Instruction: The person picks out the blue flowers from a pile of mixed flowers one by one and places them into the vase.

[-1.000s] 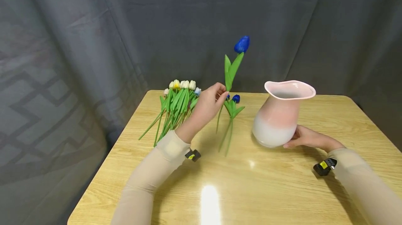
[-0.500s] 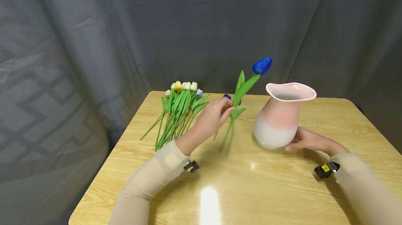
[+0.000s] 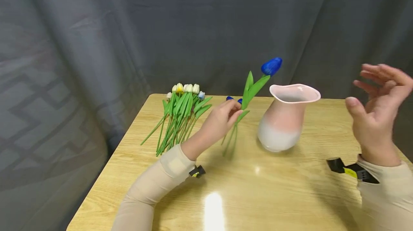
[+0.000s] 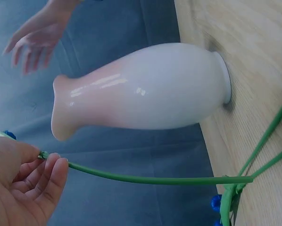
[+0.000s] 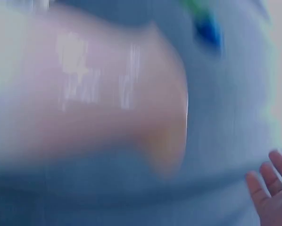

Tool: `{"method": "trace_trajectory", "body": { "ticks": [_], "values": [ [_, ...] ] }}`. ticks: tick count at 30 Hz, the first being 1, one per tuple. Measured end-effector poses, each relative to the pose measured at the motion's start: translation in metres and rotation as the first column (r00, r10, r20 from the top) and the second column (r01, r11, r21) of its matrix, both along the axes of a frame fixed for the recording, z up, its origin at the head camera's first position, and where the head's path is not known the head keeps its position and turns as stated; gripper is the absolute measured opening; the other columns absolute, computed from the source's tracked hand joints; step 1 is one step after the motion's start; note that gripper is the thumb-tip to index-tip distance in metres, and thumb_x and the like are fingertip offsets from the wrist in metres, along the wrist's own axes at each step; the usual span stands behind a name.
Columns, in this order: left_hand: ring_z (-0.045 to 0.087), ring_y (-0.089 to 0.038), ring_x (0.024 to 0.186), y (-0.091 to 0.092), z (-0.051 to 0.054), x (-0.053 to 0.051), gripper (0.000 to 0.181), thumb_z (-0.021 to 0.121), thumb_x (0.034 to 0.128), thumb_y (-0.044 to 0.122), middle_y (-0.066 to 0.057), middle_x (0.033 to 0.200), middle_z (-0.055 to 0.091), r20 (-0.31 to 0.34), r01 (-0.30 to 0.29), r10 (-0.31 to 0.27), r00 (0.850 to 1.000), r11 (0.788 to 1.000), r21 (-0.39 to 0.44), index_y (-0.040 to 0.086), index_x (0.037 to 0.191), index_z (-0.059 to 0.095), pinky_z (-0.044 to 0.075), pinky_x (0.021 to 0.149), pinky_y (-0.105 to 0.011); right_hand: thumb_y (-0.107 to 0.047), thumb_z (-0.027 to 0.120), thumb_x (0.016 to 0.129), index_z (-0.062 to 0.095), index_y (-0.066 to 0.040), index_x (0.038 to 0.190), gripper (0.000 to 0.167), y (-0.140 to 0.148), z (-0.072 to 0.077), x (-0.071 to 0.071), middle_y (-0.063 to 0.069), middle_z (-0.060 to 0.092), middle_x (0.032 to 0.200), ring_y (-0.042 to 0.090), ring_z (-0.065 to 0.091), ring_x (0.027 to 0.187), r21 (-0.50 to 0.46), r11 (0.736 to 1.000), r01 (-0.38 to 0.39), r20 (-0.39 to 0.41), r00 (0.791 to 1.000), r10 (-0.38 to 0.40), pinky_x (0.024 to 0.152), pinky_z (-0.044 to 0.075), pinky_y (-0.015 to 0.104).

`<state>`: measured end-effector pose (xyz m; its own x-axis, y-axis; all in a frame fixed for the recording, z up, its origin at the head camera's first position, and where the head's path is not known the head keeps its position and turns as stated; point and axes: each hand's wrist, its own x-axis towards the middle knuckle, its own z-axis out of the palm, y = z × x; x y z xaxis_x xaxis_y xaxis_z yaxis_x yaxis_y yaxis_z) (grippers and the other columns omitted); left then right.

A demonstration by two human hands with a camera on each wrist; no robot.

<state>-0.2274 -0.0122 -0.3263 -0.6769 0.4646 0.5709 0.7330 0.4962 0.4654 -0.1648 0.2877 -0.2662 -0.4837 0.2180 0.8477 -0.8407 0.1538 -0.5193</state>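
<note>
Left hand point(image 3: 221, 118) has a blue tulip point(image 3: 271, 66) pinched between thumb and fingers, pretty much where the leaves meet the stem. The bloom leans over toward the vase point(image 3: 281, 127), with a visible gap between it and the rim. The stem runs down below the fingers, and in the left wrist view its bottom end is right by two more blue tulips point(image 3: 229, 98) lying near the counter's far edge. Can't tell if they're touching.

Right hand point(image 3: 377, 112) is up in the air over toward the right edge of the counter point(image 3: 267, 191), fingers loose and spread a bit, nothing in it, well apart from the vase. The right wrist view is super blurry, fwiw.

The vase is pink up top, white down low, wavy rim, standing on its base right of the middle, closer to the far edge. Near the far left corner there's a pile of tulips point(image 3: 184, 107), mostly whitish plus a pale blue one, stems pointing toward the near edge. Dark grey curtain point(image 3: 219, 27) behind it all.
</note>
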Motion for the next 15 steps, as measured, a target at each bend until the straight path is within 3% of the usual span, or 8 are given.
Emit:
{"method": "trace_trajectory", "body": {
  "ticks": [2,5,10,15],
  "values": [
    [0.062,-0.011,0.081,0.000,0.001,0.002,0.013,0.059,0.0972,0.019,-0.004,0.093,0.064,-0.008,0.001,-0.001,1.000,1.000,0.003,0.006,0.100,0.061,0.051,0.071,-0.015,-0.013,0.081,0.078,0.041,0.012,0.119,0.062,-0.032,0.000,0.001,0.013,0.056,0.119,0.019,0.054,0.111,0.034,0.997,-0.070,-0.038,0.997,0.072,0.095,0.042,0.022],
    [0.061,-0.011,0.079,0.002,0.002,0.005,0.011,0.060,0.0964,0.017,-0.003,0.090,0.064,-0.050,0.016,-0.015,0.999,1.000,0.015,0.006,0.099,0.062,0.050,0.069,-0.015,0.008,0.067,0.084,0.045,0.016,0.119,0.042,-0.066,-0.011,-0.001,0.010,0.062,0.111,0.016,0.061,0.099,0.159,0.969,-0.188,0.044,0.982,0.184,0.086,0.048,0.018],
    [0.061,-0.012,0.076,0.003,0.001,0.013,0.010,0.060,0.0964,0.016,-0.004,0.089,0.065,-0.095,0.059,-0.056,0.994,0.998,0.022,0.006,0.098,0.061,0.048,0.068,-0.013,0.014,0.061,0.086,0.046,0.006,0.123,0.041,-0.093,-0.028,-0.011,0.000,0.061,0.108,0.009,0.061,0.093,0.342,0.916,-0.211,0.312,0.945,0.101,0.079,0.050,0.013],
    [0.061,-0.010,0.076,0.005,-0.003,0.018,0.011,0.059,0.0970,0.015,-0.004,0.091,0.065,-0.092,0.092,-0.093,0.991,0.996,-0.013,0.005,0.100,0.062,0.049,0.068,-0.012,0.005,0.061,0.091,0.051,0.005,0.117,0.028,-0.106,-0.034,-0.020,-0.008,0.065,0.095,0.005,0.063,0.080,0.370,0.902,-0.223,0.428,0.903,0.048,0.067,0.054,0.017]
  ]
}}
